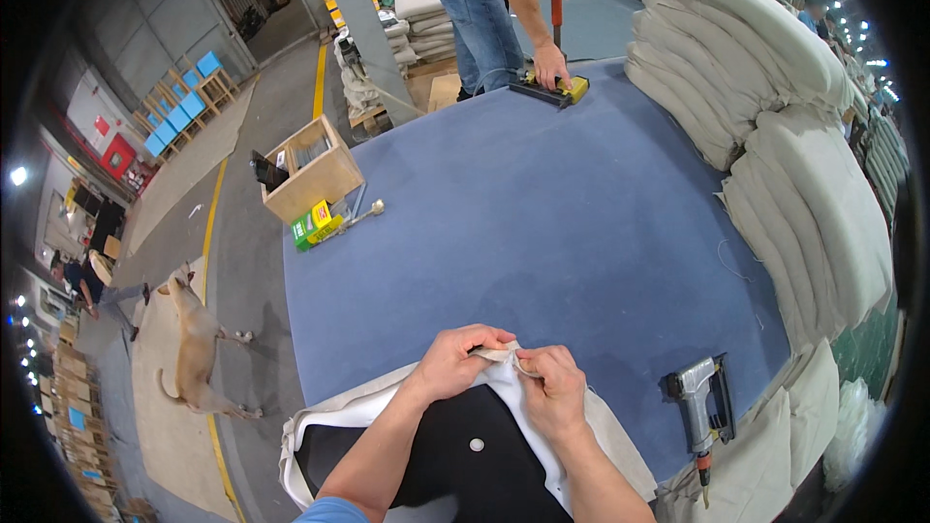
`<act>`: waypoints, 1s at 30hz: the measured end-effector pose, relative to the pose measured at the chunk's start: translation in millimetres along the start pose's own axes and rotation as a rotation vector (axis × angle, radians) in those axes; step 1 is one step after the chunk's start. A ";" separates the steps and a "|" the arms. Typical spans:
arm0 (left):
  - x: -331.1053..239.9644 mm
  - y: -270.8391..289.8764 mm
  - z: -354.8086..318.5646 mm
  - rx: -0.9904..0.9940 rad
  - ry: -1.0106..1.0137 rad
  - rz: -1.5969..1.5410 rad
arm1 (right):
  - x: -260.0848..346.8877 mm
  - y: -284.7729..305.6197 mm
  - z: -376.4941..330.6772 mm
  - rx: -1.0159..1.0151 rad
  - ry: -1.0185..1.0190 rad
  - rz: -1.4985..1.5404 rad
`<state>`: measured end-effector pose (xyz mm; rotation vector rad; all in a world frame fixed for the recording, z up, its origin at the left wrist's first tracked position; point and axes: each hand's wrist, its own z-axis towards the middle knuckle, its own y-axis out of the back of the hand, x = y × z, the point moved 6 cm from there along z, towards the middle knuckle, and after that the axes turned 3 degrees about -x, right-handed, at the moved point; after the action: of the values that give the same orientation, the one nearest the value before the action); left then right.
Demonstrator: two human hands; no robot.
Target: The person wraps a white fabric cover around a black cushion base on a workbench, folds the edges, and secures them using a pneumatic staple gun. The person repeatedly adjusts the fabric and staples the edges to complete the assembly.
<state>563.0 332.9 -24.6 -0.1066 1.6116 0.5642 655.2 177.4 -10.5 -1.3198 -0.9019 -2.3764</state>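
Both my hands meet at the far corner of an upholstered seat panel lying face down near the table's front edge. Its black underside (441, 450) has a white round spot, bordered by white padding (360, 411) and a beige fabric edge (612, 426). My left hand (453, 360) is closed, pinching the fabric at the corner. Just beside it, my right hand (556, 389) also pinches the gathered fabric, fingers closed. On the table to the right lies a silver and black pneumatic staple gun (697, 399), apart from my hands.
The table has a blue covering (484, 223). At its far left stand a wooden box (315, 169) and a green-yellow carton (315, 225). Fabric covers (775, 58) are stacked along the right. Opposite, a co-worker's hand (552, 66) rests on a yellow-black stapler (572, 89). A dog (197, 344) stands left.
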 end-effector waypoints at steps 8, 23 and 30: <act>18.9 -0.8 2.6 0.046 0.142 -0.244 | -3.0 -3.3 -1.7 -0.002 0.004 0.004; -2.2 8.7 7.7 0.127 0.069 -0.066 | 8.0 -6.5 3.5 0.068 0.170 -0.099; 12.8 10.5 22.0 0.168 0.424 -0.568 | 9.3 -10.8 0.1 0.164 0.185 -0.135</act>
<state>577.2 354.6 -34.1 -0.5690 1.9218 -0.0428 644.7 186.2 -6.9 -0.9892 -1.1332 -2.4148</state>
